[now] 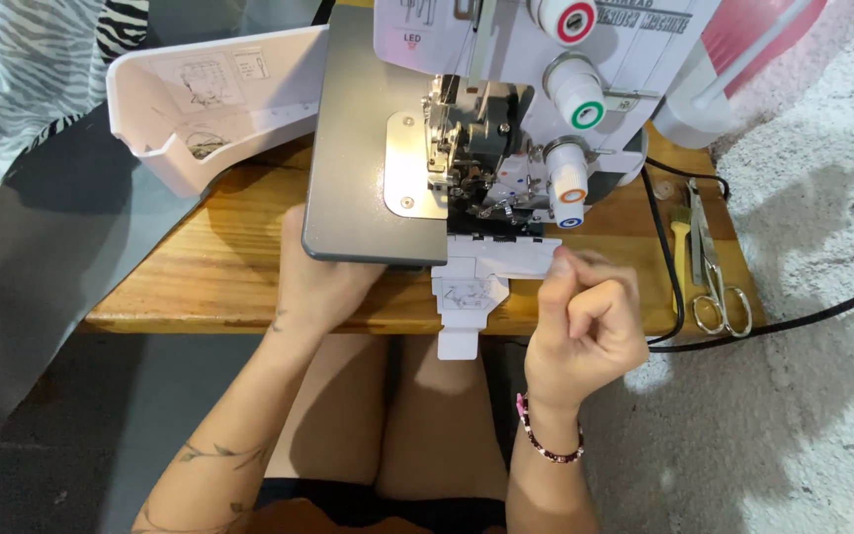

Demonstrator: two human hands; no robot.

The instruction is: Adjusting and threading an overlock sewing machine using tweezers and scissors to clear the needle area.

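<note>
A white and grey overlock sewing machine [378,148] stands on a wooden table [210,267]. Its front cover [476,282] hangs open over the table's near edge, showing the looper area [491,193]. My left hand [313,282] rests on the table and grips the front left corner of the machine's grey bed. My right hand [585,316] hovers just right of the open cover, thumb and forefinger pinched together near the cover's edge. Whether a thread is between them is too fine to see. Coloured tension dials [575,94] sit on the machine's right side.
A detached white plastic cover [200,99] lies at the table's back left beside zebra-print fabric [12,89]. Scissors [719,272] and a yellow-handled tool [681,252] lie at the right edge. Black cables [664,247] run off the table onto a rough white floor.
</note>
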